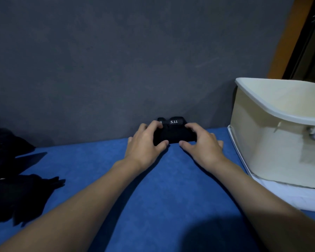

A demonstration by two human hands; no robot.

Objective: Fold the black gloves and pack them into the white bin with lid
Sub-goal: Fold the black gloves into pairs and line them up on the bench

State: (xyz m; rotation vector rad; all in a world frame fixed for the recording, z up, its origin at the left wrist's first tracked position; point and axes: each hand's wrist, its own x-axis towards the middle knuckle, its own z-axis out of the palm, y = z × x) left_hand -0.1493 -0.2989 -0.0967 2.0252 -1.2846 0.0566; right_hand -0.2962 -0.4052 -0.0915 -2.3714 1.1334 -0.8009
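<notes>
Head camera view: two bare forearms reach forward from the bottom edge across a blue cloth surface (153, 206). At their far end, the left hand (144, 142) and right hand (202, 142) press on either side of a folded black glove bundle (174, 133), fingers curled over its top and thumbs tucked against its near edge, grasping it. The bundle lies on the blue surface against a dark grey wall (116, 60) and shows a white "5.11" label (173, 121). To the right, close by, stands an open white bin (262, 142), resting on its white lid (280, 195). At far left lies a pile of more black gloves (16, 193).
</notes>
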